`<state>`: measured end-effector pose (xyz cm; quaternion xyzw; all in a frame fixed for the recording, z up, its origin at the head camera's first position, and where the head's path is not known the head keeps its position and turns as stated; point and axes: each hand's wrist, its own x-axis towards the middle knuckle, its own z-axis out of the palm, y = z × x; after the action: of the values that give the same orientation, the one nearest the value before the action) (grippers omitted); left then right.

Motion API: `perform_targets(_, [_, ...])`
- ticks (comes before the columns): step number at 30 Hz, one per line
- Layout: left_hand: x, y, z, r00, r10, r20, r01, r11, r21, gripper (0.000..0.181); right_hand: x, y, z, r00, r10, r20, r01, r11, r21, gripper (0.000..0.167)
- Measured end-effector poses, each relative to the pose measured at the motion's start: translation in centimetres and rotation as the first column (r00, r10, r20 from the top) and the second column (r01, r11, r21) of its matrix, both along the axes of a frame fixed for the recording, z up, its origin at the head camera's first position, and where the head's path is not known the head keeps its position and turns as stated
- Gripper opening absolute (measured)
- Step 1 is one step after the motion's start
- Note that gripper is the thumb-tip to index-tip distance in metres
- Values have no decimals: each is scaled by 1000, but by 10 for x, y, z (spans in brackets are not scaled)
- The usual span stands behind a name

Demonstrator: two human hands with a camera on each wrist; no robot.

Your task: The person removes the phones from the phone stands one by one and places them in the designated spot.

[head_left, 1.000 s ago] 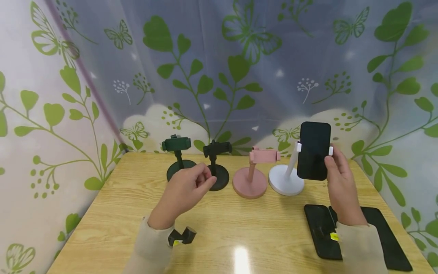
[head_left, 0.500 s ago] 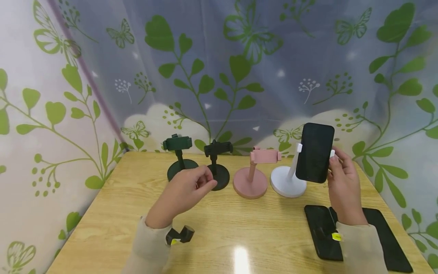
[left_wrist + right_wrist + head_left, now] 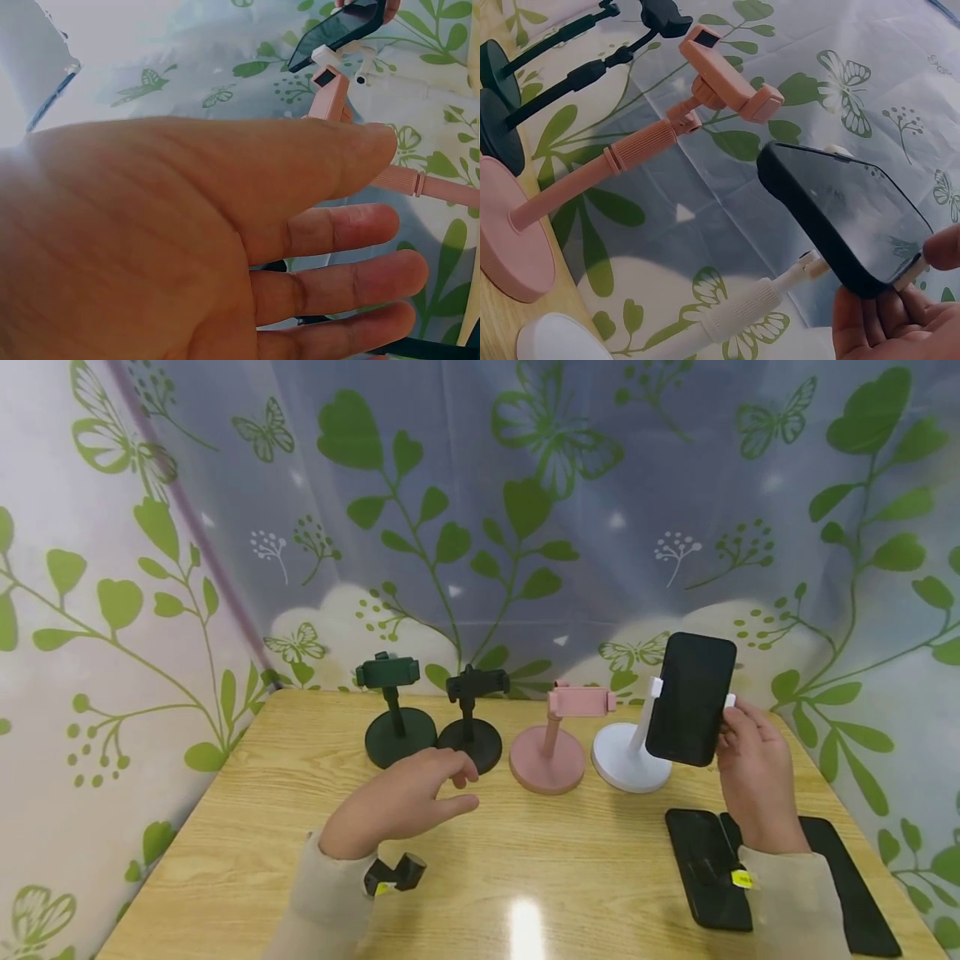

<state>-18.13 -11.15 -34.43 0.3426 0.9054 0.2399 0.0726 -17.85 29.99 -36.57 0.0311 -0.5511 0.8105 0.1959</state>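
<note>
A black smartphone (image 3: 692,699) stands upright, slightly tilted, in the clamp of the white phone stand (image 3: 632,758). My right hand (image 3: 756,768) grips the phone's right edge, at the white clamp end; in the right wrist view the fingers (image 3: 889,319) lie behind the phone and the thumb is at its edge. My left hand (image 3: 408,802) hovers over the table with nothing in it, thumb and fingers apart, in front of the black phone stand (image 3: 472,747). The left wrist view shows its straight fingers (image 3: 341,289). The pink phone stand (image 3: 547,762) stands between the hands.
A dark green phone stand (image 3: 399,739) stands at the back left of the wooden table (image 3: 247,827). Another black phone (image 3: 705,860) and a larger dark flat slab (image 3: 847,877) lie at the right, partly under my right forearm. A patterned curtain (image 3: 480,527) hangs behind.
The phone has tilted a little clockwise and shifted right with my right hand, and the white stand moved slightly. My left hand has lowered toward me and its curled fingers have opened.
</note>
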Motion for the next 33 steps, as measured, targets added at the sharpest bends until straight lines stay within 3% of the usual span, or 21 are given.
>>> perform_targets(5, [2, 0, 2, 1000, 23, -3, -23, 1000, 5, 22, 1, 0, 5, 998, 53, 21, -52, 996, -68, 13])
perform_targets(13, [3, 1, 1, 999, 33, 3, -33, 999, 0, 21, 3, -1, 6, 997, 51, 51, -50, 999, -10, 12])
perform_targets(17, [4, 2, 2, 1000, 31, 4, -30, 1000, -6, 21, 4, 0, 5, 996, -7, 89, -1, 996, 88, 20])
perform_targets(23, [2, 3, 2, 1000, 24, 6, -24, 1000, -20, 20, 4, 0, 4, 979, -122, 164, 79, 966, 248, 29])
perform_targets(33, [2, 6, 0, 1000, 15, -5, -15, 1000, -23, 21, 2, -13, 4, 944, -314, 100, 294, 940, 170, 18])
